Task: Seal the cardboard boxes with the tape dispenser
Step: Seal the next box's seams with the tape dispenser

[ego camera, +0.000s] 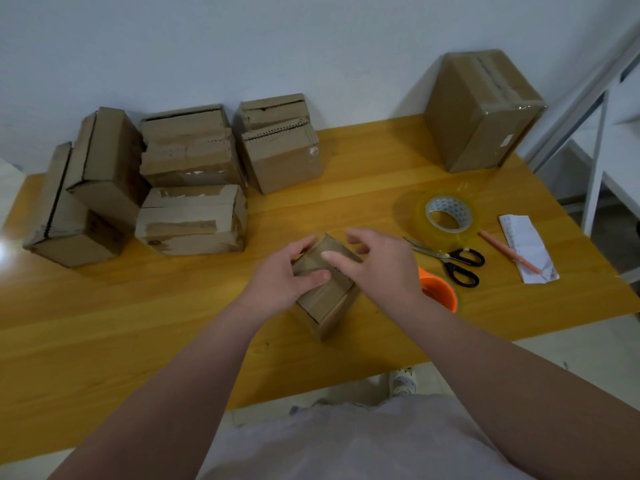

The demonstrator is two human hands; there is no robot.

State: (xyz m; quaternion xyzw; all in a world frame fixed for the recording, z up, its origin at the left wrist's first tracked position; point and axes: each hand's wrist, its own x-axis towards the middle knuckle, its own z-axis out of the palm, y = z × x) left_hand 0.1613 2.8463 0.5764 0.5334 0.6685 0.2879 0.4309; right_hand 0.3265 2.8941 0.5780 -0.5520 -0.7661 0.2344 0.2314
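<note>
Box [327, 299], small, sits mid-table [138, 306], one of seven. Five boxes [190, 220] cluster at 10 o'clock and a big box [481, 109] stands at 2 o'clock. The left grip [287, 275] holds the small box's left side, thumb across its top. The right grip [377, 261] spreads loosely over its right edge, forefinger touching the top. At 3 o'clock lie a clear roll [446, 216], an orange roll [438, 292], one pair of scissors [453, 259], one pen [505, 252] and one paper slip [528, 247].
</note>
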